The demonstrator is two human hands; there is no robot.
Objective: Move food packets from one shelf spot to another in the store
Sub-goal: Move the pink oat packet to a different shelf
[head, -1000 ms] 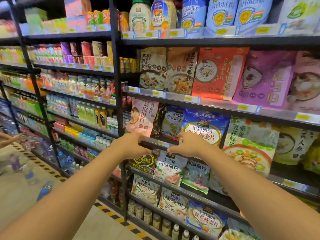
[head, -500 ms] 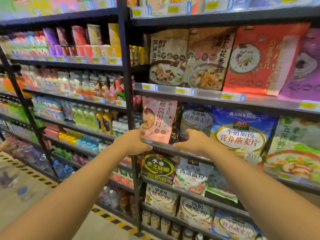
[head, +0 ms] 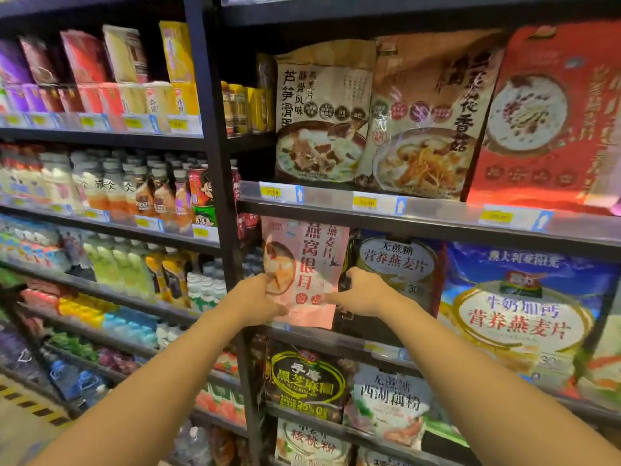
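A pink oatmeal packet [head: 311, 264] stands upright at the left end of the middle shelf [head: 420, 216], beside the black upright post. My left hand [head: 257, 299] grips its lower left edge. My right hand [head: 361, 292] holds its lower right edge, fingers curled against the packet. To the right of the pink packet stand a dark blue oatmeal bag [head: 398, 264] and a large blue and yellow oatmeal bag [head: 524, 307].
The shelf above carries beige porridge packets [head: 322, 119] and a red packet [head: 544, 119]. Below sit a black sesame bag [head: 304, 381] and a white packet [head: 389, 408]. The rack to the left holds bottled drinks [head: 111, 186]. A striped floor strip [head: 30, 408] runs at bottom left.
Both hands rose from the shelf edge onto the pink packet and took hold of its lower edges. The view moved closer to the shelves.
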